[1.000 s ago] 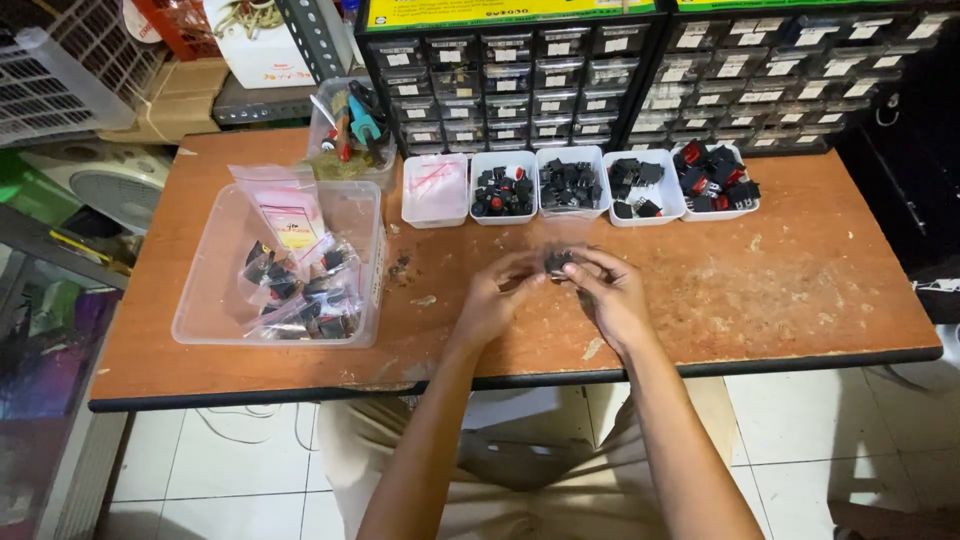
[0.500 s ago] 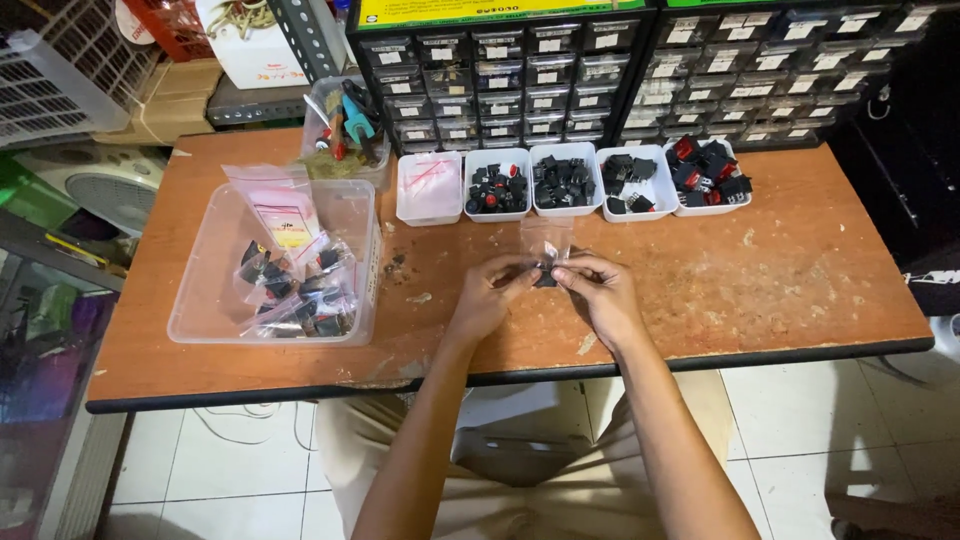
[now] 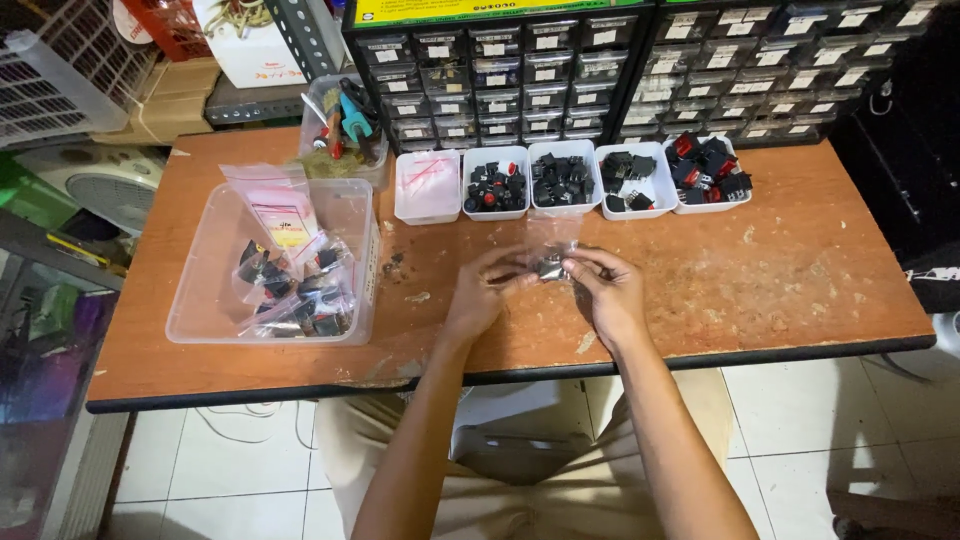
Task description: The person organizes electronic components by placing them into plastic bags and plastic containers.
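Both hands pinch one small clear plastic bag (image 3: 553,243) of dark parts: left hand (image 3: 483,292) beside right hand (image 3: 607,285), fingertips nearly meeting.

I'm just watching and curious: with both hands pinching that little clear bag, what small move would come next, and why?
Probably pressing the small clear bag shut along its top. Both the left hand and right hand hold it above the table, with dark parts already sitting in its lower end.

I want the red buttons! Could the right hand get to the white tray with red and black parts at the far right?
Probably yes: the right hand has bare table between it and that tray, though it holds a small clear bag.
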